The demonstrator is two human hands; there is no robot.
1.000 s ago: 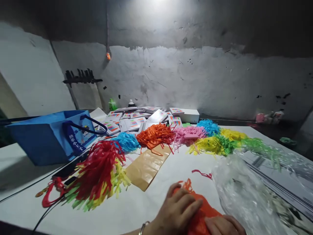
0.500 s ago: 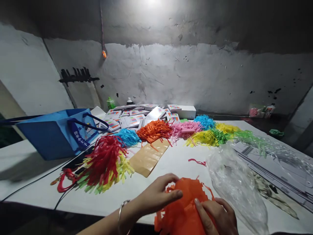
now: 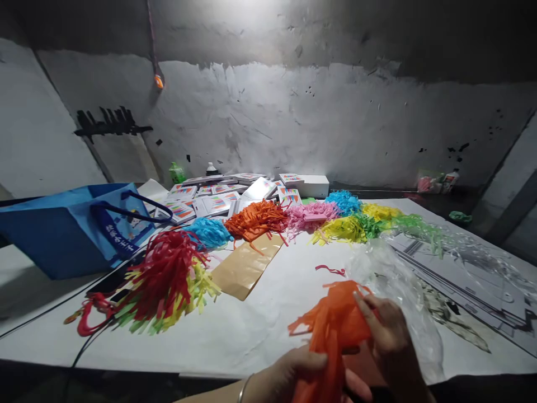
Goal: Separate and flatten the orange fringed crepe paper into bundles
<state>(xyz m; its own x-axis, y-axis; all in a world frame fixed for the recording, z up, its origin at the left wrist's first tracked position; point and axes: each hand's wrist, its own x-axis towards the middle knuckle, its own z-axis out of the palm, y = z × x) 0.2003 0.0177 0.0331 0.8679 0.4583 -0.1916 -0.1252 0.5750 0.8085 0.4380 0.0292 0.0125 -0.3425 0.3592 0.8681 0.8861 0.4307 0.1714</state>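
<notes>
The orange tassel (image 3: 331, 330) is hanging upright above the near table (image 3: 260, 336) edge, its long axis running from the right hand (image 3: 388, 341), whose fingers are pinching its top, down to the left hand (image 3: 300, 375) closing around its base, partly cut off below.

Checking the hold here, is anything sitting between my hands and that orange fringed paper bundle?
Nothing visible. The right hand pinches the orange fringed paper bundle near its top and the left hand holds it lower down, both directly on the paper, above the table.
</notes>
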